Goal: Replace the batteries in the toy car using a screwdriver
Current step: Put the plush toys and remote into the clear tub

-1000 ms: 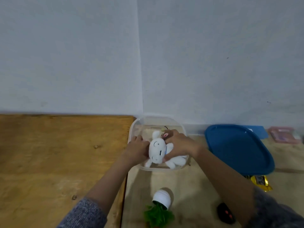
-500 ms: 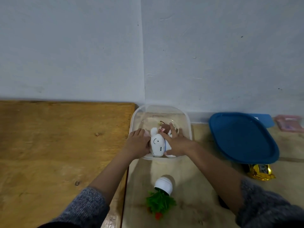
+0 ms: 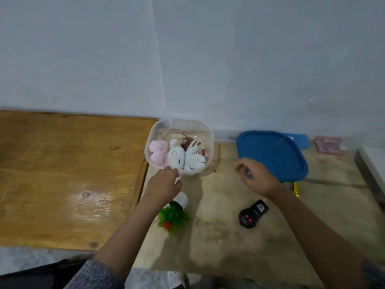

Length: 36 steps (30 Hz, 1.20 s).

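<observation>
A clear plastic container (image 3: 210, 142) stands against the wall. It holds a white plush (image 3: 177, 157), a pink plush (image 3: 157, 152) and a brown striped plush (image 3: 188, 141). My left hand (image 3: 164, 184) hovers at the container's front rim with its fingers curled and nothing seen in it. My right hand (image 3: 257, 177) is right of the container, above the table, fingers loosely curled. A small bluish thing shows among them, too blurred to name. A black remote control (image 3: 253, 213) with red buttons lies below my right hand. No toy car or screwdriver is in view.
A blue lid (image 3: 273, 153) lies at the right, with a yellow packet (image 3: 295, 187) under its near edge. A small fake plant in a white pot (image 3: 177, 208) lies tipped over near my left wrist. A pink box (image 3: 328, 146) sits far right. A raised wooden board (image 3: 68, 174) fills the left.
Both hands have come out of the container and let go of the white plush. My right hand has moved right toward the blue lid, and my left hand has drawn back to the front rim.
</observation>
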Motion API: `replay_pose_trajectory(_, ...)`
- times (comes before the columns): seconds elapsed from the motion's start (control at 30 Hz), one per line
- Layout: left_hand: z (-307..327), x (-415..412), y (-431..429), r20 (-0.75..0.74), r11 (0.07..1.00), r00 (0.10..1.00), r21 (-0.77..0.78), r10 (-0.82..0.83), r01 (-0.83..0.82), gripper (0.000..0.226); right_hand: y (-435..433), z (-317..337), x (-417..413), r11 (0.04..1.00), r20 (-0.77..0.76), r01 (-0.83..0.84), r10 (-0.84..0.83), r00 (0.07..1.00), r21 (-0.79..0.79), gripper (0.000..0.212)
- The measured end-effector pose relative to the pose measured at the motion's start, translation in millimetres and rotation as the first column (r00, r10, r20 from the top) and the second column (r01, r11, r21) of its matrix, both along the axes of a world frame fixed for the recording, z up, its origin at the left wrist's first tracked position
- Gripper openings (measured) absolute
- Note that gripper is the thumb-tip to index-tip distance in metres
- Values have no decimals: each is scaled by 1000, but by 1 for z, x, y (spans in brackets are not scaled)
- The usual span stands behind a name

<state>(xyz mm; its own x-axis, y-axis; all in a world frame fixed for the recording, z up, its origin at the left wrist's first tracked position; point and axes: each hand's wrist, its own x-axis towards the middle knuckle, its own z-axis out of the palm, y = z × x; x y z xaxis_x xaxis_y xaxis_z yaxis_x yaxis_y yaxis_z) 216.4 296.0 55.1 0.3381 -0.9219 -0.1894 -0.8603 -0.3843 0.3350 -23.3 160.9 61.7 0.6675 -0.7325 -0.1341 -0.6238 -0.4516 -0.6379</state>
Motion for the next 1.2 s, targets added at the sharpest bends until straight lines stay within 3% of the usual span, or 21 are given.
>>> replay_pose_trajectory(0.07,-13,-19,2,5,990,998,127,59,-59,41,11,-12,-28,995,-206,-100,103,973,25,29)
replay_pose_trajectory(0.17,-34,-33,0,-6,939,992,322,129,-120,63,27,-38,-54,967,-449,-239,254,856,92,41)
replay_pose_trajectory(0.23,-42,-41,-1,27,891,991,433,134,-132,66,34,-53,-68,949,-514,-295,309,800,112,58)
replay_pose_trajectory(0.3,-47,-48,-1,36,877,985,450,170,-168,58,39,-65,-79,950,-541,-302,296,787,81,65)
replay_pose_trajectory(0.43,-53,-57,6,39,897,977,391,207,-206,42,52,-84,-90,962,-544,-264,183,819,-74,56)
replay_pose_trajectory(0.5,-50,-62,13,46,911,979,360,198,-202,41,59,-86,-94,973,-497,-213,144,856,-85,51)
replay_pose_trajectory(0.6,-38,-60,24,-65,922,957,292,284,-254,47,67,-80,-95,989,-394,-130,92,914,-72,48)
replay_pose_trajectory(0.73,-6,-43,25,-275,951,910,68,310,-303,59,70,-53,-77,987,-185,154,-159,970,-43,51)
replay_pose_trajectory(0.83,26,-25,14,-321,949,916,-122,240,-291,66,62,-30,-48,952,22,294,-297,955,84,52)
replay_pose_trajectory(0.9,45,-10,-1,-374,926,904,-225,205,-303,66,53,-15,-22,936,136,309,-332,933,167,51)
replay_pose_trajectory(1.0,67,13,-31,-413,876,894,-349,173,-331,63,36,4,15,943,227,286,-320,920,167,42)
replay_pose_trajectory(1.2,73,59,-110,-360,899,931,-387,58,-205,64,6,22,71,885,324,363,-449,833,293,40)
